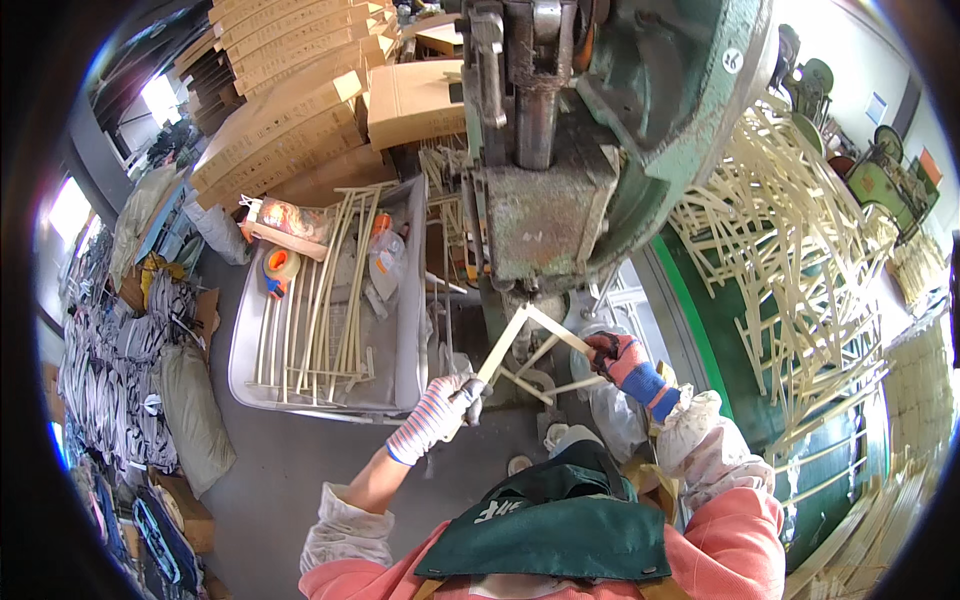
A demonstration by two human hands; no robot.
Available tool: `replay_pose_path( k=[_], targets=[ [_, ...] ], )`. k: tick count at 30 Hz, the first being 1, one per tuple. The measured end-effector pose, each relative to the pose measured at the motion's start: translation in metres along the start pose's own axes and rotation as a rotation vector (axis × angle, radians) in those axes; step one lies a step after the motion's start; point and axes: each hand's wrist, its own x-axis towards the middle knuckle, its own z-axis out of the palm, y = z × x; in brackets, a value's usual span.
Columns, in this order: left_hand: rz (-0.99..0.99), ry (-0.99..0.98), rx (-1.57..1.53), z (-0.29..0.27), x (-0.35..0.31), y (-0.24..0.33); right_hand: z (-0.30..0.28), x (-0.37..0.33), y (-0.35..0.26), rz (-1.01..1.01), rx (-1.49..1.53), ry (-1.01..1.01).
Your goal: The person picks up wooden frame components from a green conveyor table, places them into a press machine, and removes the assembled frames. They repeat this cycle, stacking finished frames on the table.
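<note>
My left hand [437, 412], in a striped glove, is closed around the lower end of a pale flat strip [503, 346]. In my right hand [630, 372], gloved in red and blue, I grip another pale strip [562, 332]. The two strips meet at their upper ends in an inverted V, right under the head of a green press [545, 225]. Whether they are joined there is too small to tell. More pale strips [530, 388] show below and between my hands, partly hidden.
To the left stands a grey-white plastic bin [400, 385] holding long pale strips, a tape roll [281, 264] and a plastic bag. Cardboard boxes [415, 100] are stacked behind it. On the right, a heap of pale strips [770, 250] covers a green surface [690, 310].
</note>
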Motion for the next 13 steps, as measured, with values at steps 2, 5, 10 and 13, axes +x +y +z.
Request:
replay_pose_path(
  k=[2, 5, 10, 13],
  targets=[
    [0.034, -0.035, 0.098, -0.013, -0.016, 0.005, 0.006, -0.020, 0.001, -0.344, -0.272, 0.078],
    [-0.187, -0.325, 0.500, -0.072, -0.032, 0.044, -0.043, -0.046, -0.024, -0.649, -0.579, -0.277],
    [-0.151, -0.324, 0.447, -0.047, -0.050, 0.067, -0.079, -0.064, -0.048, -0.486, -0.555, -0.272],
    [-0.162, -0.315, 0.370, -0.017, -0.053, 0.073, -0.097, -0.091, -0.042, -0.481, -0.533, -0.226]
  ],
)
